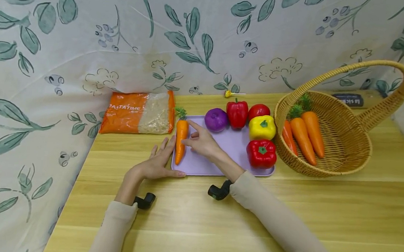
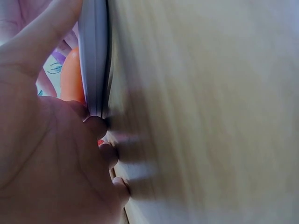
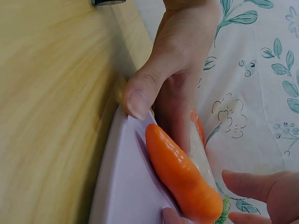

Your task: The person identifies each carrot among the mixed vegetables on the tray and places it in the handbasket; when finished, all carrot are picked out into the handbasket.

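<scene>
An orange carrot (image 1: pixel 181 142) with a green top lies lengthwise along the left side of a lilac tray (image 1: pixel 222 143). My right hand (image 1: pixel 202 142) reaches over the tray from the right, its index finger stretched toward the carrot's leafy end and its thumb at the carrot's near side. In the right wrist view, the right hand's fingers (image 3: pixel 261 186) are spread, apart from the carrot (image 3: pixel 180 175). My left hand (image 1: pixel 155 165) rests against the tray's front-left corner, fingers extended along its left side and thumb along the front edge.
On the tray's right half sit a purple onion-like vegetable (image 1: pixel 216 119), two red peppers, a yellow pepper (image 1: pixel 262 127) and a round red vegetable. A wicker basket (image 1: pixel 342 170) with carrots stands to the right. An orange pasta bag (image 1: pixel 127 113) lies behind left, by the patterned cloth.
</scene>
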Tool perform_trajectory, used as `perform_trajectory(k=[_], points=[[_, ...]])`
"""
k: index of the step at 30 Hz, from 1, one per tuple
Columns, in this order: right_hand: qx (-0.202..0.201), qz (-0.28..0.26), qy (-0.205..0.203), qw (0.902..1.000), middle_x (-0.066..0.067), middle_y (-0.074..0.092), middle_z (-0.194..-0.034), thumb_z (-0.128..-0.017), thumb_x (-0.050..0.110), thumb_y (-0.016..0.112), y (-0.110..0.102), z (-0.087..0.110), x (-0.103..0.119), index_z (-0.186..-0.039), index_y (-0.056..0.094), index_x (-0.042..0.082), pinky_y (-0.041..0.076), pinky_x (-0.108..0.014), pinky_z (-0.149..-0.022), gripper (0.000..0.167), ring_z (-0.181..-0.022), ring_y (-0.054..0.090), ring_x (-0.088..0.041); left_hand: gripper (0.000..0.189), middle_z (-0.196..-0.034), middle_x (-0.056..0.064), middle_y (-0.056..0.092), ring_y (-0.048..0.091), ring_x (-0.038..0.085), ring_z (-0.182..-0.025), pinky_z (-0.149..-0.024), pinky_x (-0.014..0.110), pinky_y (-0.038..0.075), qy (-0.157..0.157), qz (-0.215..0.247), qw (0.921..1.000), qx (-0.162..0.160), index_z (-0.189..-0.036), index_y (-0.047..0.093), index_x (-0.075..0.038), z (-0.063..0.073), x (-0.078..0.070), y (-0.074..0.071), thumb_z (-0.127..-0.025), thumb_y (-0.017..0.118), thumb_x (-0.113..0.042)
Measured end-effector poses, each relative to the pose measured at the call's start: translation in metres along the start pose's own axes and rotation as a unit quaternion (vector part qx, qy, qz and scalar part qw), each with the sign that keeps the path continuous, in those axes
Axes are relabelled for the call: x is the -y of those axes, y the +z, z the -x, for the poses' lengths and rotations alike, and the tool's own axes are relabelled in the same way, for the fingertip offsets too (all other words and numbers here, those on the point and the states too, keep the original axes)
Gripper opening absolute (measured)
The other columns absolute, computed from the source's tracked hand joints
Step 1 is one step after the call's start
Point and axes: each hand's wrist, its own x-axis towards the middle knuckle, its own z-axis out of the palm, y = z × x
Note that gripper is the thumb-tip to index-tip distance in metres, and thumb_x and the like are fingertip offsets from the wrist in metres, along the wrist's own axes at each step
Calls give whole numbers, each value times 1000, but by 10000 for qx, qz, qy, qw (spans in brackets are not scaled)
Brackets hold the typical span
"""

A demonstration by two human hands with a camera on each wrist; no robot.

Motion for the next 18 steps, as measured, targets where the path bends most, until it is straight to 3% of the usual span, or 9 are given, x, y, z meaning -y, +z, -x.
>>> perform_trajectory(k=[9,18], points=[[-154,-79,-142,9997,-25,55,-136,-97,8,70,8,-7,-2,-164,33,22,62,-32,-84,77,-108,65,-28,124,-174,5,-19,-25,28,-160,-127,59,-20,-42,-35,10000,6,-165,-16,-13,-1,-1,1,-91,76,-52],[-365,-54,-296,9989,-24,61,-124,-96,3,69,13,-12,-1,-163,35,19,60,-23,-72,76,-97,63,-23,125,-174,6,-19,-24,29,-160,-127,60,-19,-68,-36,10000,10,-165,-17,-14,-1,0,0,-90,76,-52]])
